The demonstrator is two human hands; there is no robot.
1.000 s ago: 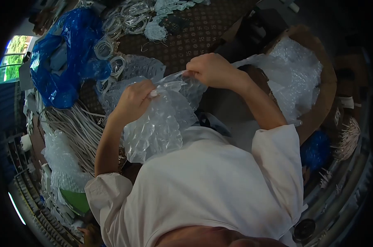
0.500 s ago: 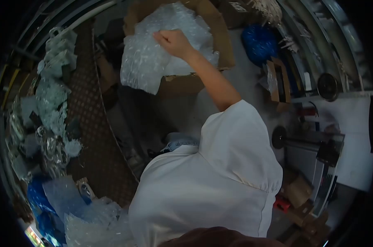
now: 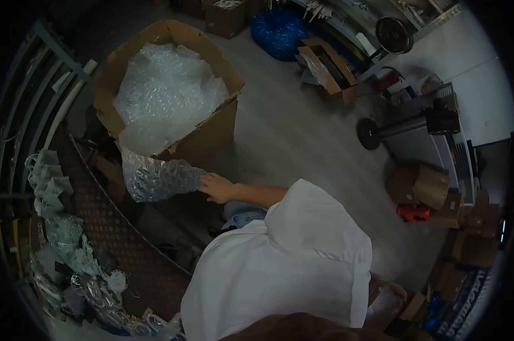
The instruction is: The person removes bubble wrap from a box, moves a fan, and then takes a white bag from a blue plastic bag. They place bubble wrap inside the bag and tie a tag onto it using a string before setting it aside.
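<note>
My right hand (image 3: 216, 188) is at the near edge of a strip of bubble wrap (image 3: 161, 177), with its fingers closed on the end. The strip hangs over the front of a large cardboard box (image 3: 209, 136) and narrows toward my fingers. More clear bubble wrap (image 3: 169, 94) fills the box in a loose heap. My hand is low, close to my body, a little below the box's torn rim. My left hand is out of view.
A brown patterned tabletop (image 3: 118, 227) with several plastic-wrapped items (image 3: 64, 238) runs along my left. A pedestal fan (image 3: 410, 124), an open carton (image 3: 331, 71) and a blue bag (image 3: 278, 34) are on the right and at the back. Metal shelves (image 3: 27, 96) stand far left.
My right hand has come down from above the heap to beside my body, drawing the bubble wrap's end over the box's front. The view has turned, so the box sits further left.
</note>
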